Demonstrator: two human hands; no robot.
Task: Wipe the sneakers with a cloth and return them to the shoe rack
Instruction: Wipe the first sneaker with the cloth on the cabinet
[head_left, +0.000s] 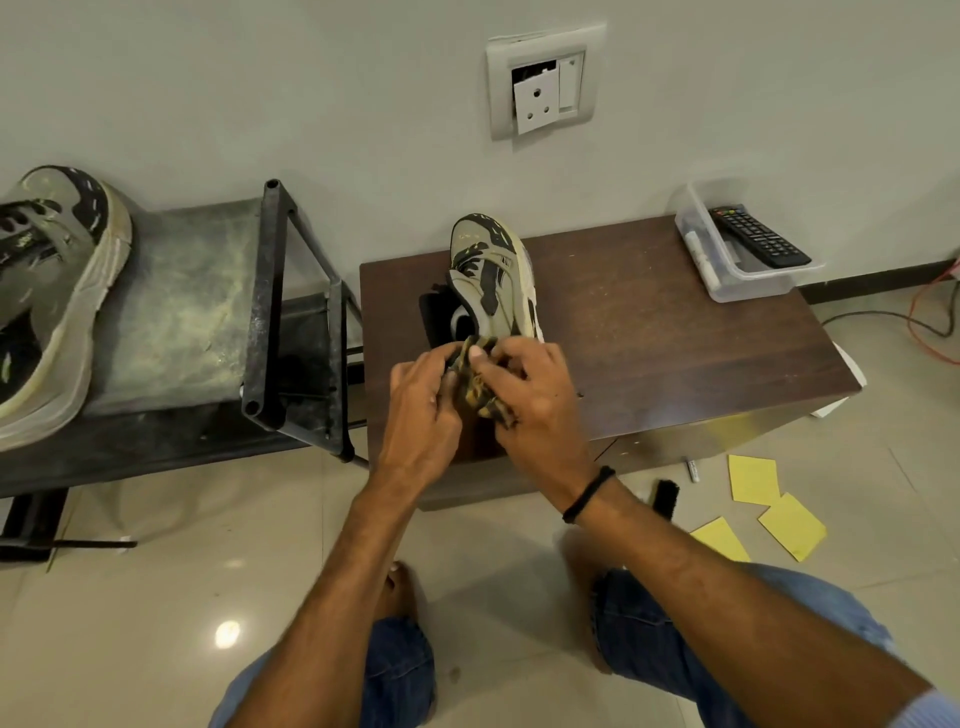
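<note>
A beige and black sneaker (493, 275) lies on its side on the dark wooden table (649, 322), toe pointing at the wall. At its heel both hands bunch a dark, yellow-patterned cloth (480, 387). My left hand (421, 410) grips the cloth from the left. From the right, my right hand (535, 400) pinches it with thumb and fingers. The matching second sneaker (47, 291) sits on the top shelf of the black shoe rack (270, 312) at far left.
A clear plastic box (748, 265) with a remote control (756, 236) stands at the table's back right. Yellow paper sheets (769, 499), a black brush (665, 496) and a marker lie on the tiled floor. Cables run along the right wall. My knees are below.
</note>
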